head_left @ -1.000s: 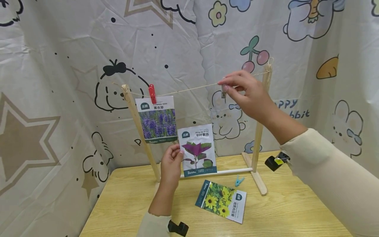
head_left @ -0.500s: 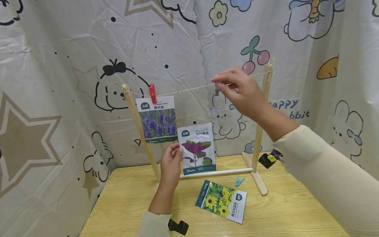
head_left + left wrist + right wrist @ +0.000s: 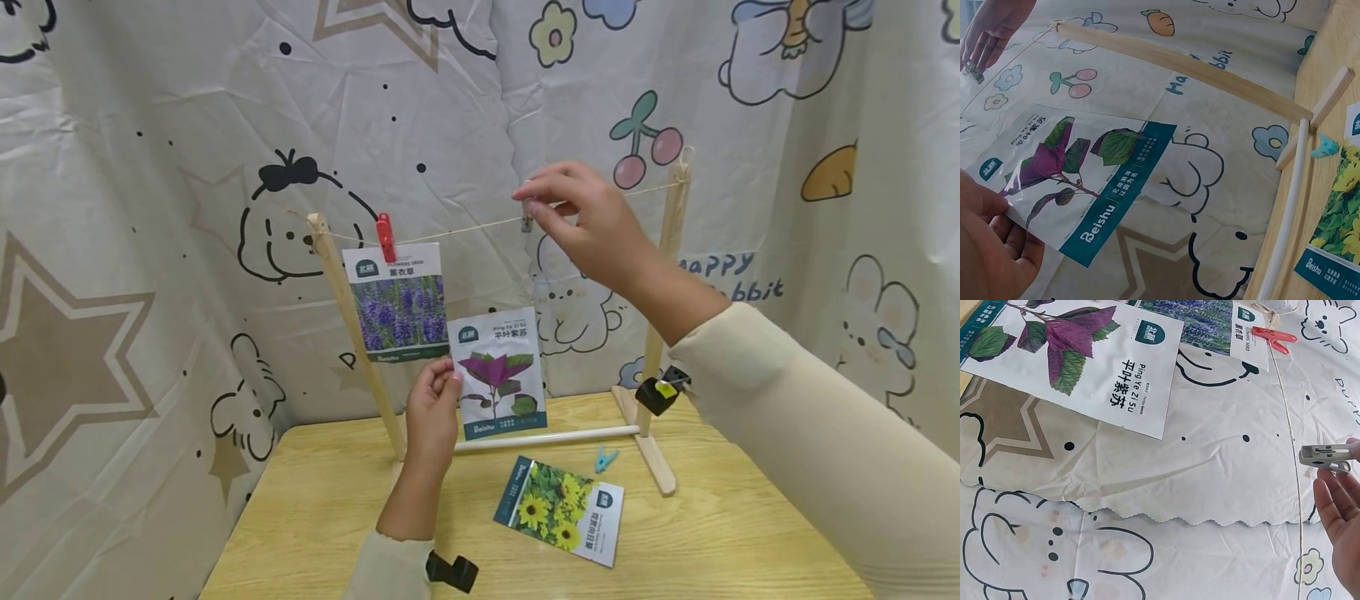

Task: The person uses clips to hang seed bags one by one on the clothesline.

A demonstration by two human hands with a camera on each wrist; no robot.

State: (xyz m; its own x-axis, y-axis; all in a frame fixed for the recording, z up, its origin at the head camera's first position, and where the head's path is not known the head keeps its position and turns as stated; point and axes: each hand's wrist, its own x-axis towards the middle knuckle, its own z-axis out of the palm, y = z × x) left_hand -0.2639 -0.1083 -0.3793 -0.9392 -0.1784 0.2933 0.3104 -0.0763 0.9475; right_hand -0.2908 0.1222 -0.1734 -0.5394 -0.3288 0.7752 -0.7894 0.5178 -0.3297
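My left hand (image 3: 433, 408) pinches the left edge of a seed packet (image 3: 501, 375) with a purple-leaved plant on it, held up below the string. In my right hand (image 3: 581, 212) is a grey-white clothespin (image 3: 1325, 456), pinched between thumb and fingers. That clothespin is close beside the string (image 3: 1294, 425); whether they touch I cannot tell. A red clothespin (image 3: 386, 237) holds a lavender seed packet (image 3: 401, 312) on the string's left part. The purple-leaf packet's top edge hangs free, apart from the string.
On the wooden table (image 3: 315, 500) lie a yellow-flower seed packet (image 3: 562, 510) and a blue clothespin (image 3: 606, 458). The string runs between two wooden posts (image 3: 660, 333), joined low down by a white rod (image 3: 562, 436). A patterned cloth (image 3: 465, 108) hangs behind.
My right hand has moved left along the string with the grey-white clothespin. The purple-leaf packet in my left hand has risen slightly.
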